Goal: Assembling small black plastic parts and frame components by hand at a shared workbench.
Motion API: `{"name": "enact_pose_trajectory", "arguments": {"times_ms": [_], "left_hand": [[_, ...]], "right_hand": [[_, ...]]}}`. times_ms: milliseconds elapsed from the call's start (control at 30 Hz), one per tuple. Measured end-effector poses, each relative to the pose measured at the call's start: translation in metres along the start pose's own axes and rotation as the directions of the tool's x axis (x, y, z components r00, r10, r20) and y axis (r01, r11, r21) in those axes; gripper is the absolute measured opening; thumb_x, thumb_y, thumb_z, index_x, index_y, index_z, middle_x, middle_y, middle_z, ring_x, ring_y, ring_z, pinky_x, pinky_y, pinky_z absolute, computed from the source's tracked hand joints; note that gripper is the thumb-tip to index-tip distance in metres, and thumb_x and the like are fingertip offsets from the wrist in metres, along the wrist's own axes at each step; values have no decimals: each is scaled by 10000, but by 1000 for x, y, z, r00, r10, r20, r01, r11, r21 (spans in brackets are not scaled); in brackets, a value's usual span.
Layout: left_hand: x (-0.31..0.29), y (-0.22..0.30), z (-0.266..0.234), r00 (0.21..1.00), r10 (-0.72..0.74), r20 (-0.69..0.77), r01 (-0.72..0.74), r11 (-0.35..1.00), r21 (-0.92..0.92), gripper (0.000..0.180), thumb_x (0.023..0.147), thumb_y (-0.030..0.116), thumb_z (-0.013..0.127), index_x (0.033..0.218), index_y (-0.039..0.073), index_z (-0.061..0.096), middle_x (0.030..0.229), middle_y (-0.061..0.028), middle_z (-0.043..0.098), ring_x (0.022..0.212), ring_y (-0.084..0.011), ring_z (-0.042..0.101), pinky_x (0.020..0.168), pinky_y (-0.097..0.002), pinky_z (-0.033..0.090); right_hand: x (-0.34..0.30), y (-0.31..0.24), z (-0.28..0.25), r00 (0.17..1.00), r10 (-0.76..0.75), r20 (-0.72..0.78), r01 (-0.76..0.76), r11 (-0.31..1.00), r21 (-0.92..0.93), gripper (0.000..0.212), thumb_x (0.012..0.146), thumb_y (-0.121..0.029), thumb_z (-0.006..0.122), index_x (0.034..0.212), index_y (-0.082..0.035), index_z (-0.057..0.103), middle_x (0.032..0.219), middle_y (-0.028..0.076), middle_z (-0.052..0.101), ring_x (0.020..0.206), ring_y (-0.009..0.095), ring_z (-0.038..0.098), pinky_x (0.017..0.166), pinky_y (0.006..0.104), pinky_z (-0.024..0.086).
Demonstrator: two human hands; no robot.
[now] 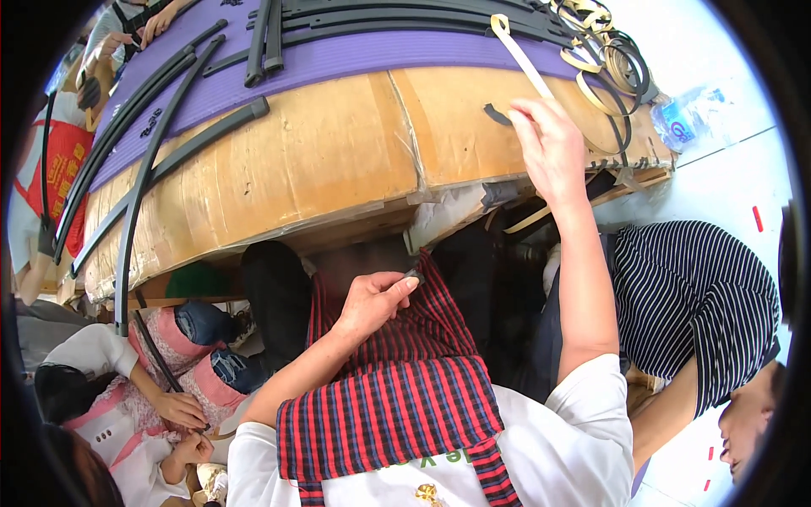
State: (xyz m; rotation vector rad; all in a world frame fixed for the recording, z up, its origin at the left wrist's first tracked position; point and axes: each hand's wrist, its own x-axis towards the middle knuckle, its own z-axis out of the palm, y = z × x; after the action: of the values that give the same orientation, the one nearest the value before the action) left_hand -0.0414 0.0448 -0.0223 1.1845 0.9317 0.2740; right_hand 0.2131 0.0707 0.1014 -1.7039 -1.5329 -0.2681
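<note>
My left hand (376,300) is closed in front of my lap, thumb and fingers pinching the end of a small dark piece (414,274); most of that piece is hidden. Stretched out over the table's near edge, my right hand (551,148) has its fingers bent together. A pale narrow strip (524,61) with a curled far end runs to its knuckles and seems held there. Beside those fingertips is a short black curved piece (497,115). A red and black striped apron (389,414) covers my front.
Long black strips (207,144) lie across the purple mat (321,80) on the cardboard-covered table (338,152), some overhanging its left edge. Coiled pale and black bands (621,68) and a plastic bottle (680,122) are at right. People sit close on both sides; another works at far left.
</note>
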Motion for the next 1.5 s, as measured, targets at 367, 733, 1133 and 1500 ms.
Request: {"name": "enact_pose_trajectory", "arguments": {"times_ms": [367,733,1133,1500], "left_hand": [[-7,-3,-5,999,43,-19,-43,998,-39,310,803,309,594,868,8,633,605,-9,562,484,-50,441,442,-197,370],[-8,-3,-6,999,48,6,-47,997,-65,328,802,312,596,900,1,625,608,-14,561,486,-50,444,445,-195,376],[-5,3,-6,999,33,-14,-34,999,-29,297,803,268,592,910,-6,627,605,-21,570,492,-53,462,458,-199,393],[2,-4,2,1000,9,-8,-8,1000,10,332,791,321,609,919,15,631,609,-26,579,498,-57,488,453,-195,404]], "right_hand": [[24,12,5,951,83,297,-64,995,-72,133,747,-110,587,849,-31,618,842,88,584,810,221,550,731,307,435],[35,11,6,901,120,418,-130,992,-4,112,755,-81,565,834,-21,618,910,79,572,899,185,534,787,276,410],[-49,-50,-44,952,-166,256,-225,184,957,86,793,-41,541,836,-2,477,733,119,538,716,263,581,701,408,484],[-168,-47,11,695,152,703,-718,193,668,105,774,21,558,876,33,581,927,85,494,748,141,550,634,242,474]]}}
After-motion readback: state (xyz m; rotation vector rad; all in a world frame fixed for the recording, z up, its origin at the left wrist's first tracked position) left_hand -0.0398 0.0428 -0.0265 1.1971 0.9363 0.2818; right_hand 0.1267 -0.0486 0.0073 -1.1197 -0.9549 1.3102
